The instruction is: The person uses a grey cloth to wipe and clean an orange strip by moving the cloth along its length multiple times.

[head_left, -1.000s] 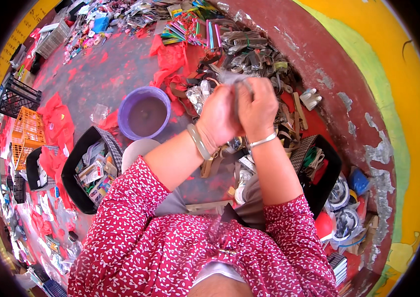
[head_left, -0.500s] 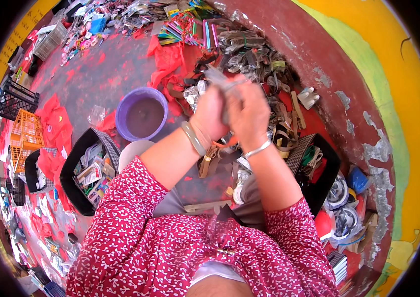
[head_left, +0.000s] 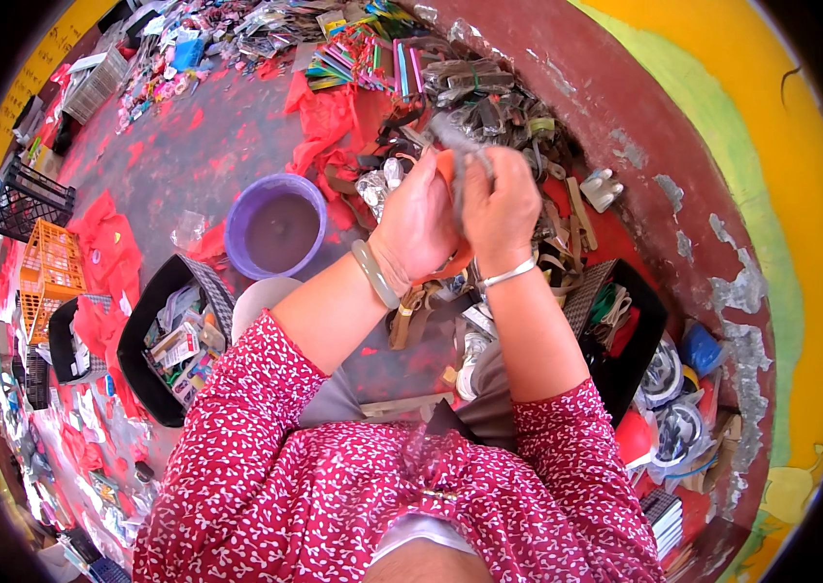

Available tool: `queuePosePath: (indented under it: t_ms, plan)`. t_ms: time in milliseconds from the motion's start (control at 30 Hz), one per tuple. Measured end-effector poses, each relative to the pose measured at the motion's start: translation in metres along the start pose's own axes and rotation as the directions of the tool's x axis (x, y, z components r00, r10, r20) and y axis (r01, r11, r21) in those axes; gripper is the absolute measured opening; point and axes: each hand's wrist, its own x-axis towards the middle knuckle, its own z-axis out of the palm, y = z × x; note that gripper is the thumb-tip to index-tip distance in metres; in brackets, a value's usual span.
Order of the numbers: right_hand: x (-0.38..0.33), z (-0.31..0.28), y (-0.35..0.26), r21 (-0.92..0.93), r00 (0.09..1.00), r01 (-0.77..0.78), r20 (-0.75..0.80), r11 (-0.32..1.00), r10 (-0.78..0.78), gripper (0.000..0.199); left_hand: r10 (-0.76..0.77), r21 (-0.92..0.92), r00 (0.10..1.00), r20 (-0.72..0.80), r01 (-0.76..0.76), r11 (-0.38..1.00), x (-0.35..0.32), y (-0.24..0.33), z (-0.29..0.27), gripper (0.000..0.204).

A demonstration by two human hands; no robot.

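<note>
My left hand point(head_left: 415, 222), with a pale bangle at its wrist, is turned partly palm up and grips an orange item point(head_left: 459, 257) that looks flat; its kind is mostly hidden by my hands. My right hand point(head_left: 501, 206) is closed on a grey cloth point(head_left: 452, 133) that presses against the orange item, with one blurred end sticking out beyond my fingers. Beneath both hands lies a pile of brown and tan straps point(head_left: 549, 243), and a silvery wrapped bundle point(head_left: 372, 187) sits just left of my fingers.
A purple basin point(head_left: 233, 243) of murky water stands left of my hands. Black boxes of small goods flank my knees, one on the left point(head_left: 144, 384) and one on the right point(head_left: 649, 311). Orange point(head_left: 47, 262) and black crates stand far left. A peeling wall point(head_left: 683, 194) curves along the right.
My left hand has opened out a little and turned, so more of the orange item shows. My right hand has shifted slightly right, and the grey cloth has moved with it.
</note>
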Motion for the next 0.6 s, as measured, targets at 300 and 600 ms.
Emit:
queuePosePath:
  t_ms: [300, 600]
  plan:
    - [0.019, -0.049, 0.086, 0.624, 0.434, -0.780, 0.479, 0.052, 0.763, 0.022, 0.151, 0.002, 0.988, 0.005, -0.151, 0.988, 0.011, 0.042, -0.010, 0.049]
    - [0.019, -0.046, 0.071, 0.490, 0.291, -0.816, 0.806, -0.305, 0.515, 0.025, 0.206, 0.041, 0.978, 0.042, -0.208, 0.977, 0.007, 0.057, 0.000, 0.055]
